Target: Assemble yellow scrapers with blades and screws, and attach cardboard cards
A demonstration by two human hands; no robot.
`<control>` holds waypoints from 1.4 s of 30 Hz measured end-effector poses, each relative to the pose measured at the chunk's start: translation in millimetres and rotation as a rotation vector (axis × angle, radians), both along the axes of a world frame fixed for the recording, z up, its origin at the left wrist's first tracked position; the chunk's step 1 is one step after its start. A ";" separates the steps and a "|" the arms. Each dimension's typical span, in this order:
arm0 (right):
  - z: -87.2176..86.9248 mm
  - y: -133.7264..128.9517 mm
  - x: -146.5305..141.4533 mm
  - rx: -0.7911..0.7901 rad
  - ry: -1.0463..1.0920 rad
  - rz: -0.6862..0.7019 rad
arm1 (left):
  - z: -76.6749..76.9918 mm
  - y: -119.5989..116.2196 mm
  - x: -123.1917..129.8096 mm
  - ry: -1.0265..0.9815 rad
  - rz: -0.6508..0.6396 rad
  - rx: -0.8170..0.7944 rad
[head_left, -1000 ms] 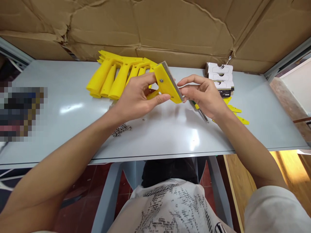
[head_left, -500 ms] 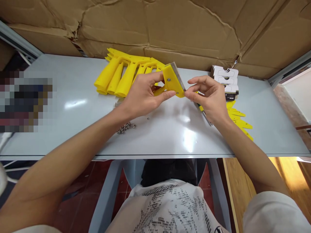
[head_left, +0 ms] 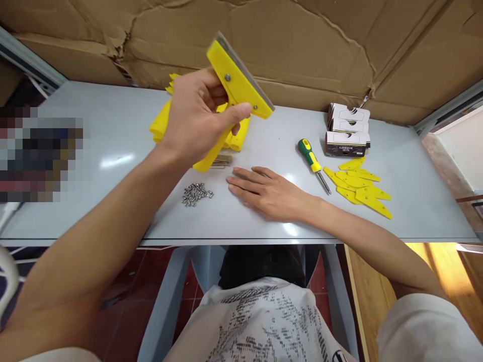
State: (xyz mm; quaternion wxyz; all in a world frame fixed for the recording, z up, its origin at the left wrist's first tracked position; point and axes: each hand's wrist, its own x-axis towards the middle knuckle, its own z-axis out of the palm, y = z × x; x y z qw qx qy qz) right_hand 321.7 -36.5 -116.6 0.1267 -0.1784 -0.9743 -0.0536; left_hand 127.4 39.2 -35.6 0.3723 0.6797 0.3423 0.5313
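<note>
My left hand (head_left: 199, 118) is closed round the handle of a yellow scraper (head_left: 239, 83), holding it up above the table. A metal blade runs along the scraper's upper edge, and two screws show in its yellow head. Flat on the tabletop lies my right hand (head_left: 267, 193), palm down, fingers stretched out and holding nothing. Just left of its fingertips is a small pile of metal screws or nuts (head_left: 195, 194). Thin flat metal pieces (head_left: 222, 161) lie behind the pile, partly hidden by the scraper handle.
A green and yellow screwdriver (head_left: 314, 163) lies right of centre. Beside it are several flat yellow plates (head_left: 356, 183), with white and black printed cards (head_left: 347, 136) behind them. More yellow scraper handles (head_left: 162, 123) sit behind my left hand. Cardboard (head_left: 271, 50) walls off the table's back.
My left hand has raised the scraper up and to the left. My right hand has left the blade end and come down flat on the table.
</note>
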 end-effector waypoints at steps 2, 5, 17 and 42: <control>0.1 1.5 3.5 0.047 -0.004 0.025 | 10.2 1.4 -5.4 -0.143 -0.023 0.016; 2.1 0.3 10.5 0.135 0.007 0.045 | 20.0 6.7 -13.2 -0.318 -0.055 -0.010; 52.4 -13.7 55.5 -0.075 0.696 -0.022 | -27.8 -35.0 38.3 -0.262 -0.248 -0.595; 57.6 1.2 69.8 -0.540 0.846 -0.457 | -22.5 -66.5 49.5 -0.315 -0.355 -0.783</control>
